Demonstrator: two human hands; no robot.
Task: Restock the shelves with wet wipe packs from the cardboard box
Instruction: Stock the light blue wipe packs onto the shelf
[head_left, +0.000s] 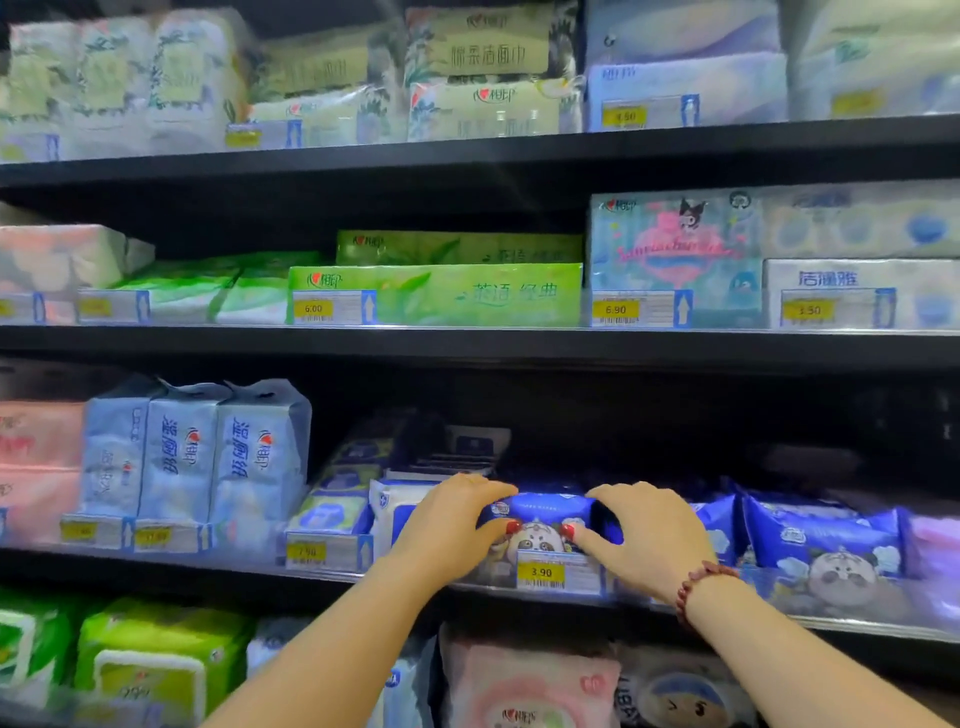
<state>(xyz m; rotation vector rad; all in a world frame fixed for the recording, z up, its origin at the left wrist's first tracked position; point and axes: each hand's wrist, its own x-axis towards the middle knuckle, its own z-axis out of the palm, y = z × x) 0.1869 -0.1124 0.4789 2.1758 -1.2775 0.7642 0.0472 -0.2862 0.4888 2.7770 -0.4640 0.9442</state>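
Bead bracelet (701, 584): worn on the right wrist, nearest the camera.
Lowest shelf in view: green packs (156, 660) at left and a pink pack (524, 686) at centre are stocked beneath the forearms.
Left hand (452, 525): laid on the left end of the pack, its fingers (483, 488) curled over the top edge and the thumb pressed to the front face; the pack is gripped.
Right hand (649, 540): set likewise on the right end, fingers curled over the top and thumb on the front; the same pack is gripped.
Wet wipe pack (550, 506): blue, with a panda print, held lengthwise between both hands at the front of the third shelf, just behind the 3.90 price label (540, 572).
Step in hand: judged to be the seating of the pack in its row.
Handling advice: the soft pack should be kept level, pushed back evenly by both ends, and squared with the printed face outward; the price label should be left unobstructed.
Third shelf (182, 564): black, with a clear front rail carrying yellow price tags.
Neighbours: matching blue packs (821, 540) just to the right; a white pack (395, 509) touching the left hand's side; light blue upright packs (182, 452) farther left.
Space behind: dark, seemingly with room left.
Middle shelf: green flat packs (436, 293) are displayed.
Top shelf: pale floral packs (488, 109) are displayed.
Cardboard box: not in view.
Room: a shop aisle, close to the shelving.
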